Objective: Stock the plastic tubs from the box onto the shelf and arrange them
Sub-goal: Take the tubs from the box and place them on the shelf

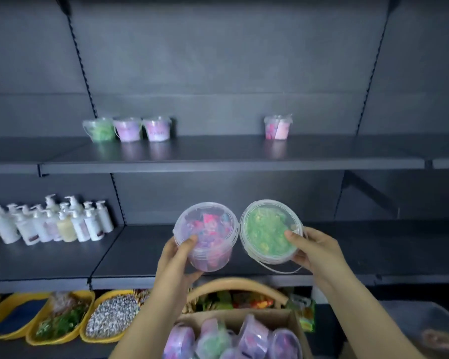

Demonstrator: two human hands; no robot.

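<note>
My left hand (178, 257) grips a clear tub with pink and purple contents (208, 234), tilted so its lid faces me. My right hand (314, 248) holds a clear tub with green contents (267, 231) beside it, its thin handle hanging below. Both tubs hover in front of the lower dark shelf (130, 255). A cardboard box (283, 316) at the bottom holds several more tubs (252, 338). On the upper shelf (218, 154) stand a green tub (100, 129), two purple tubs (141, 128) close together at the left, and one pink tub (277, 126) alone at the right.
White pump bottles (55, 221) crowd the lower shelf's left section. Yellow trays (60, 317) of small goods line the bottom left. A woven basket (237, 288) with colourful packets sits behind the box. The upper shelf has bare room between the tub groups.
</note>
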